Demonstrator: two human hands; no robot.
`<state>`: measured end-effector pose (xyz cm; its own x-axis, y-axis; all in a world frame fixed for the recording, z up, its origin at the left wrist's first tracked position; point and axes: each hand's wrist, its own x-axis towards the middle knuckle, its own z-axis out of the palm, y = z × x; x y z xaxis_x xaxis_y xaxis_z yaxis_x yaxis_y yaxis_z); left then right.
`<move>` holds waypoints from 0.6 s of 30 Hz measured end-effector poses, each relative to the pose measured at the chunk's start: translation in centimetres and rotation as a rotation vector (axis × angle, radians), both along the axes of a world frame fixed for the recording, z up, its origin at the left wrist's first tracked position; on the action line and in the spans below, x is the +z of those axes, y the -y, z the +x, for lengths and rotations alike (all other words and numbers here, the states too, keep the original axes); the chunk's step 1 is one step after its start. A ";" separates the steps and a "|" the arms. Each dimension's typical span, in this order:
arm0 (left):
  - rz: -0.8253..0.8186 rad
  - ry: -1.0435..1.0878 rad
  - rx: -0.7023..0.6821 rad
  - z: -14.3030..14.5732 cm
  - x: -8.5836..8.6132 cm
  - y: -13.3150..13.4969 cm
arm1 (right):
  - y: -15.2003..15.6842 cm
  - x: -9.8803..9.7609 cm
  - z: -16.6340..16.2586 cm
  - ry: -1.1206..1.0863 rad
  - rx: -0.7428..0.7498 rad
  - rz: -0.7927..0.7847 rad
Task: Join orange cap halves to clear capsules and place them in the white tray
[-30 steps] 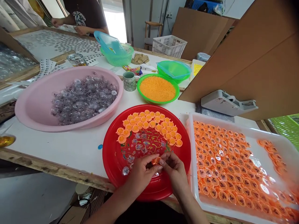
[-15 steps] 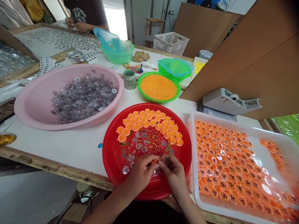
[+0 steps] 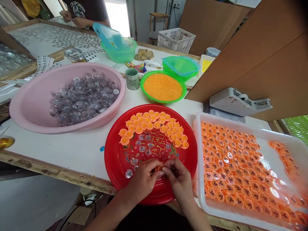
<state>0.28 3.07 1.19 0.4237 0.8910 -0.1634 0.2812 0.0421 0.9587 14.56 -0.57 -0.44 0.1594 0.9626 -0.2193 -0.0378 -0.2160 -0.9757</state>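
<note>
Over the near part of a red tray [image 3: 113, 160], my left hand [image 3: 145, 176] and my right hand [image 3: 178, 176] meet, fingertips pinched together on a small round orange plastic piece [image 3: 159, 167]. Fingers cover most of that piece. Along the far half of the tray lie several orange discs [image 3: 139, 129] with small tabs, in a curved band. Loose clear domed pieces [image 3: 129, 173] rest left of my left hand, and more lie on the printed middle of the tray. To the right, a white plastic bin [image 3: 201, 189] holds rows of orange discs with dark prints [image 3: 230, 199].
A pink basin [image 3: 29, 106] of clear domed pieces stands at left. Behind the tray are a green bowl [image 3: 163, 88] of small orange bits and a mug [image 3: 132, 79]. A tape dispenser [image 3: 238, 102] sits by a cardboard sheet [image 3: 252, 57]. Another person [image 3: 84, 14] works at the far left.
The view has shifted slightly, so the background sits a little higher and further left. Both hands stay together on the orange piece, with only slight finger movement.
</note>
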 end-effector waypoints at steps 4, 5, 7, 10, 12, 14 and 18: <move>-0.118 0.178 0.099 0.3 0.1 0.0 | 0.0 0.3 0.1 0.084 -0.019 0.049; -0.135 0.205 0.111 0.3 0.1 0.0 | 0.0 0.3 0.1 0.084 -0.027 0.044; -0.133 0.203 0.118 0.3 0.0 0.0 | 0.0 0.4 0.1 0.064 -0.031 0.033; -0.036 0.134 0.092 0.0 0.0 0.0 | 0.1 0.5 0.0 0.033 -0.028 0.031; 0.056 0.076 0.059 -0.2 0.2 0.1 | 0.2 0.6 -0.1 -0.017 -0.015 0.018; 0.128 0.028 0.026 -0.3 0.3 0.3 | 0.2 0.6 -0.1 -0.115 -0.006 -0.024; 0.163 0.014 0.000 -0.1 0.0 0.5 | -0.3 0.4 0.1 -0.218 -0.022 -0.097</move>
